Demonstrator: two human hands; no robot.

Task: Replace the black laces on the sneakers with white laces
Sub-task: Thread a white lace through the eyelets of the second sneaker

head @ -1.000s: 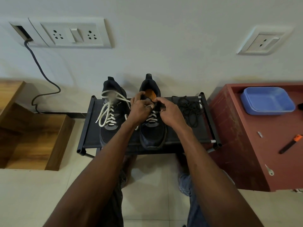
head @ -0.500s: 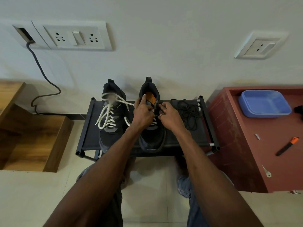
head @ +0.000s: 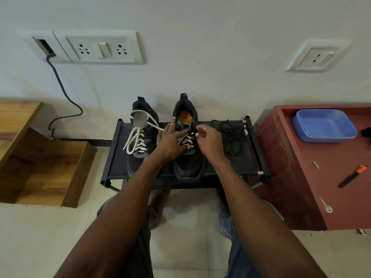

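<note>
Presently, 2 black sneakers stand side by side, heels to the wall, on a low black shoe rack (head: 114,155): the left sneaker (head: 140,155) already carries a white lace (head: 138,137) with loose loops and ends, while the right sneaker (head: 188,161) is laced in white through its lower eyelets only. The left hand (head: 170,143) lies flat on the right sneaker with fingers extended, steadying its tongue and collar; the right hand (head: 208,141) pinches the tipped end of the white lace just beside an upper eyelet on the shoe's right side. The removed black laces (head: 233,137) lie in a tangled heap on the rack, just beside the right sneaker. Judged risks: the aglet could miss or skip an eyelet, since the dark eyelets barely stand out from the dark upper; a pull on this end, if the other end is not held, could leave the 2 ends uneven; and the sneaker could tip if the flat hand lifts. Both hands cover the upper lacing, so the eyelet being addressed, the number still unlaced and the other end of the lace cannot be made out. A blue tray (head: 324,125) and an orange-tipped tool (head: 353,176) sit on the red cabinet (head: 291,177), well apart; the cabinet is cut off at the frame edge.
</note>
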